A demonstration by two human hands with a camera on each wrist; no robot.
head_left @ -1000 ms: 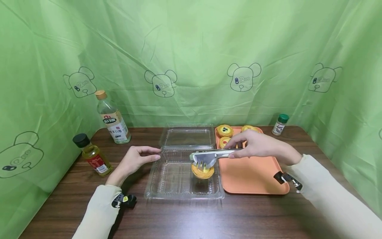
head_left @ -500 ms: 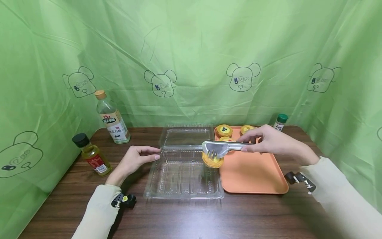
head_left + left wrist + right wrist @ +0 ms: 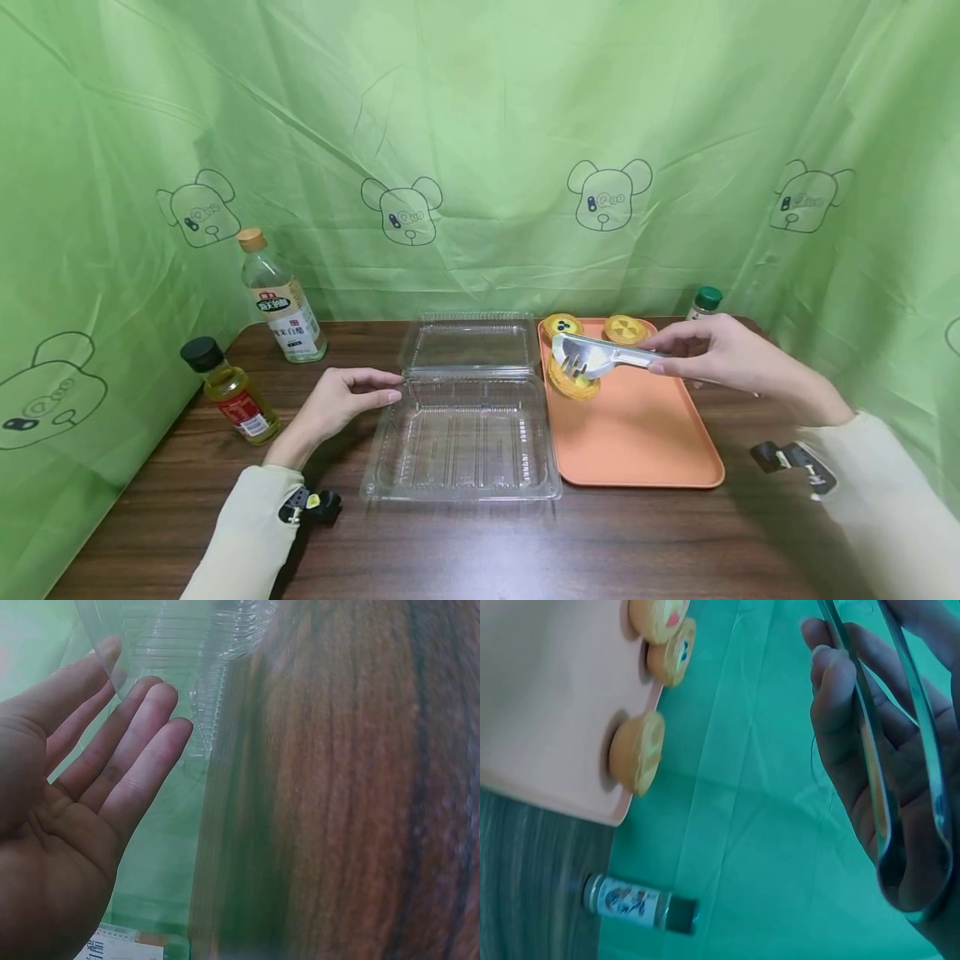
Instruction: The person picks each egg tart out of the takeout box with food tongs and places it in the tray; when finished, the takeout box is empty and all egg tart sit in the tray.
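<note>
My right hand (image 3: 708,350) holds metal tongs (image 3: 626,357) by the handle, their fork-like head clasping an egg tart (image 3: 574,391) above the orange tray (image 3: 637,442). In the right wrist view the tongs' arms (image 3: 871,742) show between thumb and fingers; the clasped tart is outside that view. A clear plastic container (image 3: 461,490) lies flipped open left of the tray. My left hand (image 3: 337,404) touches its left side near the hinge, with fingers (image 3: 142,776) extended and the plastic edge between thumb and fingertips. No tart shows inside.
On the tray's far part are a blueberry-topped tart (image 3: 558,326), a tart with a triangle pattern (image 3: 626,331) and a red-topped tart (image 3: 657,616). A vinegar bottle (image 3: 294,321) and an oil bottle (image 3: 238,402) stand left. A green-capped shaker (image 3: 707,298) is behind my right hand.
My right hand has moved right with the tongs, carrying the egg tart from over the clear container to over the tray. The left hand has stayed in place.
</note>
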